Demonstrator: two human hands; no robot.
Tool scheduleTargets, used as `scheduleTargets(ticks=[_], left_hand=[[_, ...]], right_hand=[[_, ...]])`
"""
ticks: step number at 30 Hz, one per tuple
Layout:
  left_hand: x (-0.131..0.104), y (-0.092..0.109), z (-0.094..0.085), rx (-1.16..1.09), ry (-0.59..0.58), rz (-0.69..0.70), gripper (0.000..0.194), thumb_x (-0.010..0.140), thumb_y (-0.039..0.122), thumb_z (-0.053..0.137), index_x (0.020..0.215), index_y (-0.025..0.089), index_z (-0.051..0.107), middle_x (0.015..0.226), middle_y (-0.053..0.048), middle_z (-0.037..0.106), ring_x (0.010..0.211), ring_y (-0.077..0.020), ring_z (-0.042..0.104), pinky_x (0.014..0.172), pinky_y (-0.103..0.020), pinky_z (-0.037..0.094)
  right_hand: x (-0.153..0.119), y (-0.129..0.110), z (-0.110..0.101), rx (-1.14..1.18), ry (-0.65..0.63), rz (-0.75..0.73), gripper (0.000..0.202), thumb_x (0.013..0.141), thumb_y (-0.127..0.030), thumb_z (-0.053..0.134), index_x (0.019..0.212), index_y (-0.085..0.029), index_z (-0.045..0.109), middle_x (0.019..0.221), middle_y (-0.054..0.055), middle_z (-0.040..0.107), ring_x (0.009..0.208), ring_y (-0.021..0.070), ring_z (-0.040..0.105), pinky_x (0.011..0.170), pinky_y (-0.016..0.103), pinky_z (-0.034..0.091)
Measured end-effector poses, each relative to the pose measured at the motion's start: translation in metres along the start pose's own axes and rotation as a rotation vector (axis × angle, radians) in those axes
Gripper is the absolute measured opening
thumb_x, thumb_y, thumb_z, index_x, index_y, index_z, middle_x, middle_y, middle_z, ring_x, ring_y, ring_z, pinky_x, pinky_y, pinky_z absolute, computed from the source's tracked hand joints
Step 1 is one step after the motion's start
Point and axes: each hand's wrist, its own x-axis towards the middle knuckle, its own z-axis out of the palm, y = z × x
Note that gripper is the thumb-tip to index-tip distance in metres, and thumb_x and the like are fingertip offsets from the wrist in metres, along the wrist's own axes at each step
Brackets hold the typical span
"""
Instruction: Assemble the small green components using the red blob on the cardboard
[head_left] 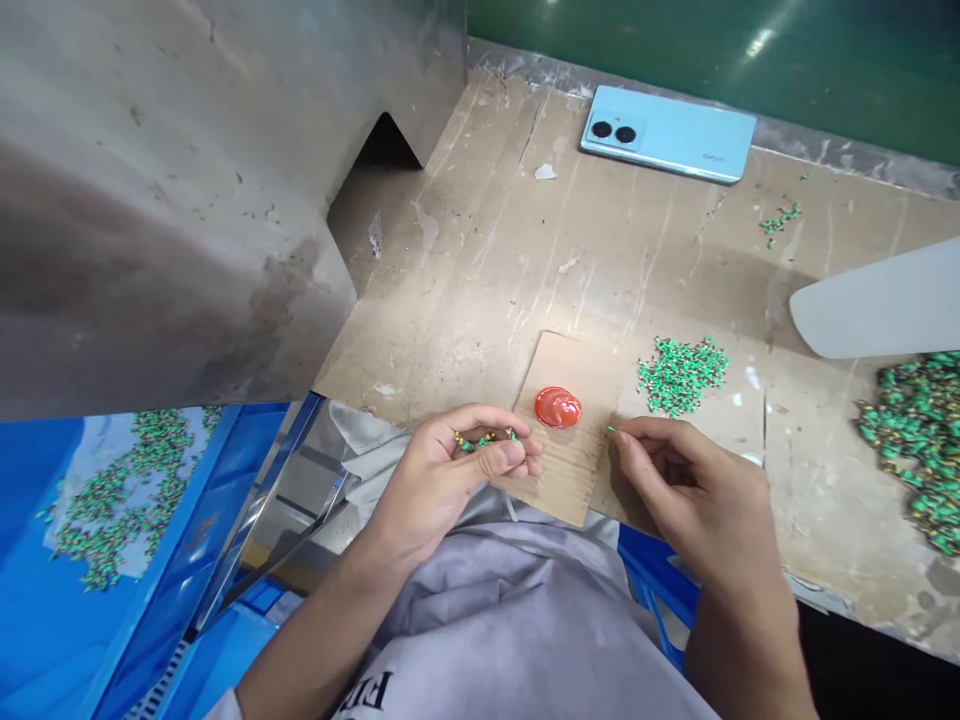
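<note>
Green pieces (681,376), glossy red blob (558,407), light blue phone (667,134), tan cardboard (574,370) with white streaks (491,245)

The cardboard piece (566,365) looks papery and matt, the red blob (558,407) wet and glossy, the phone (675,135) smooth and shiny, the metal housing (187,200) dull and stained

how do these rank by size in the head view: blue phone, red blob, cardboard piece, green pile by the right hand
1. Blue phone and cardboard piece: too alike to rank
2. Green pile by the right hand
3. Red blob
</note>
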Motion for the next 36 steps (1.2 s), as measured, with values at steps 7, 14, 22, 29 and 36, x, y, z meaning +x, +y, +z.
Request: scheduleTargets(ticks=[7,14,22,29,36], left_hand=[[-0.001,-0.004,-0.002,0.068,0.008,0.027,0.020,0.083,0.032,0.107,0.096,0.023,0.095,0.079,0.000,0.083,0.070,-0.0089,0.077,0.062,-0.013,0.057],[-0.006,-0.008,-0.002,0.098,-0.013,0.019,0.023,0.083,0.032,0.107,0.099,0.024,0.094,0.086,0.001,0.081,0.073,-0.0100,0.079,0.071,-0.017,0.063],[-0.008,-0.013,-0.004,0.132,-0.049,0.042,0.023,0.083,0.030,0.107,0.100,0.023,0.093,0.094,-0.003,0.088,0.075,-0.0116,0.080,0.073,-0.019,0.067],[-0.013,-0.011,-0.004,0.259,-0.025,0.103,0.022,0.082,0.020,0.106,0.099,0.029,0.095,0.098,0.000,0.092,0.087,-0.0136,0.085,0.080,-0.016,0.068],[-0.011,-0.010,-0.001,0.308,0.000,0.143,0.025,0.074,0.022,0.110,0.092,0.025,0.093,0.092,-0.002,0.091,0.083,-0.0173,0.085,0.077,-0.022,0.070]], right_hand=[[-0.015,-0.020,0.013,0.257,0.162,0.089,0.007,0.104,-0.020,0.080,0.101,-0.026,0.079,0.069,-0.006,0.072,0.049,0.0088,0.062,0.046,0.017,0.049],[-0.010,-0.057,0.030,0.584,0.036,0.098,0.007,0.108,-0.022,0.077,0.102,-0.026,0.075,0.078,-0.004,0.075,0.059,0.0097,0.070,0.053,0.015,0.056],[-0.005,-0.067,0.034,0.758,-0.057,0.162,0.013,0.110,-0.031,0.077,0.099,-0.025,0.074,0.079,-0.002,0.078,0.060,0.0111,0.072,0.056,0.018,0.060],[-0.004,-0.069,0.034,0.762,-0.076,0.184,0.013,0.108,-0.029,0.079,0.095,-0.025,0.076,0.074,-0.005,0.073,0.057,0.0077,0.065,0.054,0.014,0.054],[-0.004,-0.064,0.030,0.731,-0.126,0.175,0.011,0.108,-0.027,0.078,0.098,-0.025,0.078,0.077,-0.004,0.075,0.059,0.0086,0.065,0.054,0.015,0.054]])
